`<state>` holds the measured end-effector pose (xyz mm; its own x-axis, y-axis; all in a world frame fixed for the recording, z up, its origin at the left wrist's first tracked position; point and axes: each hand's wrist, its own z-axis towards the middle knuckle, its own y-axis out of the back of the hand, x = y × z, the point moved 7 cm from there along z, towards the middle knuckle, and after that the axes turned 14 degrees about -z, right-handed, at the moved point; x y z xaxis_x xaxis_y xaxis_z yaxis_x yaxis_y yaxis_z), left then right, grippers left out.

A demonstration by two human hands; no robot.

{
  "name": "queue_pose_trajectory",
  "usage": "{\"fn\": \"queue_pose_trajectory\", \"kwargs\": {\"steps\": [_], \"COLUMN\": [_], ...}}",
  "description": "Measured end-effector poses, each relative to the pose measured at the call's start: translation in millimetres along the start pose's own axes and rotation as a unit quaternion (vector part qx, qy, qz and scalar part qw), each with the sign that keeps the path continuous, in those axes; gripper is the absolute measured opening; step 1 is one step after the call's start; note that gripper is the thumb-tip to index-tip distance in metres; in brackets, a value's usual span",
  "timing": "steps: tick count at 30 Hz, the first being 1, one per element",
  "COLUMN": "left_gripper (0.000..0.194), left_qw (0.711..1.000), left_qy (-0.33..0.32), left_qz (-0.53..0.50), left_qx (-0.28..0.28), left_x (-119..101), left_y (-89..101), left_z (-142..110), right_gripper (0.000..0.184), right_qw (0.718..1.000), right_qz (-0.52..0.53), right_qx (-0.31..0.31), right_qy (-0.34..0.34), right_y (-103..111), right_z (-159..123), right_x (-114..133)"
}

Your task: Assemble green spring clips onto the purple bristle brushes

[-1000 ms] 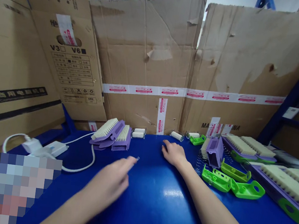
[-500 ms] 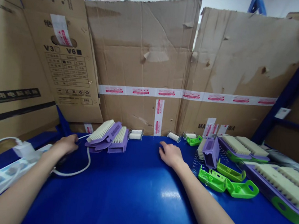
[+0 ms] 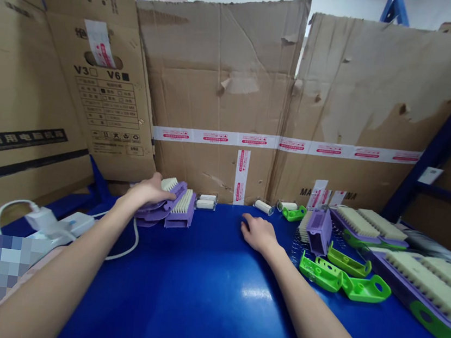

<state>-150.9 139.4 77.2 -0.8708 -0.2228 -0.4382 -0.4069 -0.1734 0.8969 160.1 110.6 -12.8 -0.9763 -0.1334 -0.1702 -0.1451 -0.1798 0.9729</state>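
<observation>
Head view: left hand (image 3: 146, 192) spans the upper purple brush (image 3: 171, 185), toward the back-left corner of the blue bench (image 3: 189, 296); finger closure is hidden, grip unconfirmed. Right hand (image 3: 257, 233) lies released, palm down, near the back edge. Pulling could drag overlapping purple pieces (image 3: 178, 221) or snag the adjacent white cable (image 3: 137, 239). Bodies: moulded plastic; bristles cream, densely tufted.

on table (image 3: 191, 313): rear left, brush heads (image 3: 178, 220) under left hand (image 3: 150, 191); cable (image 3: 136, 235) just in front | adapter (image 3: 44, 220) farther left | right of them, roller pair (image 3: 206, 203) | centre, right hand (image 3: 259, 233), single roller (image 3: 264, 206) behind it | right, another brush head (image 3: 320, 231), brackets (image 3: 367, 289) in front, long brushes (image 3: 428, 279) at far right | behind all, cardboard panels (image 3: 213, 101)
</observation>
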Motion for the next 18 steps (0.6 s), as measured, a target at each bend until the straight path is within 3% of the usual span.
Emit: {"fn": "queue_pose_trajectory", "kwargs": {"steps": [3, 7, 12, 15, 18], "left_gripper": [0.089, 0.081, 0.069, 0.062, 0.058], "left_qw": [0.998, 0.990, 0.987, 0.988, 0.989], "left_qy": [-0.028, -0.082, -0.148, -0.151, -0.144], "left_qz": [-0.002, -0.024, -0.036, -0.029, -0.022], "left_qx": [-0.057, -0.110, -0.050, -0.032, -0.003], "left_x": [-21.8, -72.9, -136.0, -151.4, -153.2], "left_y": [10.8, 15.9, -33.0, -70.5, -105.5], "left_z": [-10.0, -39.7, -57.9, -59.1, -57.6], "right_gripper": [0.038, 0.038, 0.039, 0.041, 0.040], "right_qw": [1.000, 1.000, 0.999, 0.999, 0.998], "right_qz": [0.003, 0.006, 0.013, 0.024, 0.026], "right_qx": [-0.006, -0.023, -0.026, -0.034, -0.041], "right_qy": [-0.001, -0.013, -0.025, -0.029, -0.039], "right_y": [-0.3, -1.3, -1.6, -0.5, -1.5], "right_z": [0.8, 2.1, -0.3, -0.7, 1.5], "right_x": [-1.0, -3.1, -5.1, -6.6, -9.8]}}
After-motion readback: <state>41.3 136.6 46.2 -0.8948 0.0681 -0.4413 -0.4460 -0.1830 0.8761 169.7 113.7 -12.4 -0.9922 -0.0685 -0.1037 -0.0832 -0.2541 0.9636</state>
